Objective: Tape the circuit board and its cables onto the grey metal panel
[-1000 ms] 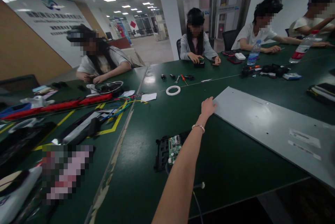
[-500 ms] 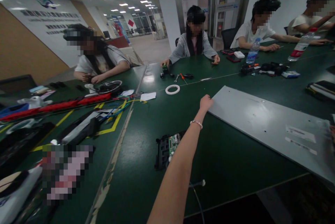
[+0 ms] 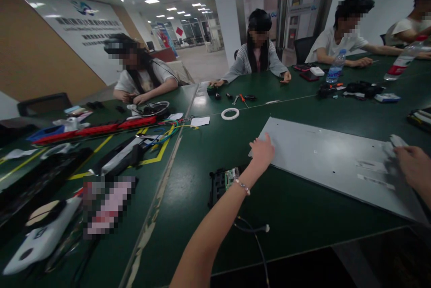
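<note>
A long grey metal panel (image 3: 319,153) lies flat on the dark green table (image 3: 296,207). My left hand (image 3: 262,151), with a bead bracelet on the wrist, reaches out and grips the panel's near left corner, fingers closed over its edge. My right hand (image 3: 414,167) comes in from the right edge and rests on the panel's right end beside two pale labels; its fingers are blurred. Just under my left forearm, a black frame with a green circuit board (image 3: 222,181) sits on the table.
A thin cable with a white plug (image 3: 256,229) lies near the front edge. A white tape ring (image 3: 230,114) and small hand tools (image 3: 240,98) sit further back. Red strips, wires and black parts (image 3: 111,144) crowd the left table. Several people sit along the far side.
The panel has slid toward me and to the left with my left hand on its corner. My right hand has come into view on its right end.
</note>
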`<act>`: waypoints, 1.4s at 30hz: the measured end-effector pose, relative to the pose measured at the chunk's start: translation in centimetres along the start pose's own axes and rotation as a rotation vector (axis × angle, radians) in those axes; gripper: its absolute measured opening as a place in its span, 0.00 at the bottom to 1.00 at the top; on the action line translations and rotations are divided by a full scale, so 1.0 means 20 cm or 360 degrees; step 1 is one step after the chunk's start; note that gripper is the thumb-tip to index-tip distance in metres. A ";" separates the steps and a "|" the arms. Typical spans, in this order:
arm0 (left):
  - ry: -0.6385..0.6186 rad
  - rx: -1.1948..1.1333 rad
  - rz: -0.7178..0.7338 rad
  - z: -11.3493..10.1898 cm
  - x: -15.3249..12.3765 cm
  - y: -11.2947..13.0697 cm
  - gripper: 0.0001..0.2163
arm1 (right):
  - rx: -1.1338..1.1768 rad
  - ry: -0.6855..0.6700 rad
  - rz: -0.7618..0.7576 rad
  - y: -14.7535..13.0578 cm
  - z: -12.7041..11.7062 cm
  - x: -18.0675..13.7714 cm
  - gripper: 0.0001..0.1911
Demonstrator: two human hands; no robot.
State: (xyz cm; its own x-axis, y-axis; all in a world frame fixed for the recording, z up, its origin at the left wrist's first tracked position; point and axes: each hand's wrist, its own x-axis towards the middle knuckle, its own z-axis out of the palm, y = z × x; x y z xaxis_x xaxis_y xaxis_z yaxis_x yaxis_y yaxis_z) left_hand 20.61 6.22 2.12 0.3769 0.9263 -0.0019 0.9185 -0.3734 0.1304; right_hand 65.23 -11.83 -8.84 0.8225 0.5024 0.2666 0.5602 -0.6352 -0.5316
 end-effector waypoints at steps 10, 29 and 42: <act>-0.0017 0.0384 -0.0200 0.05 -0.22 -0.09 0.25 | 0.0153 -0.0210 -0.0118 -0.35 0.09 -0.03 0.15; 0.0143 0.0473 -0.0310 -0.03 -0.46 -0.44 0.25 | 0.0426 -0.0456 -0.0320 -0.89 0.26 -0.15 0.07; 0.0143 0.0501 -0.0458 -0.06 -0.52 -0.54 0.25 | 0.0447 -0.0393 -0.0366 -1.09 0.36 -0.20 0.11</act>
State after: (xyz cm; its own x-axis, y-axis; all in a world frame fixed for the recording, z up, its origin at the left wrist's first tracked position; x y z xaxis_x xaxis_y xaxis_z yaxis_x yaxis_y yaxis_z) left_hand 6.53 0.64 1.99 0.1010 0.9904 0.0939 0.9816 -0.0838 -0.1715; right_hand 48.97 4.19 -4.03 0.6121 0.7592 0.2214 0.6499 -0.3234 -0.6878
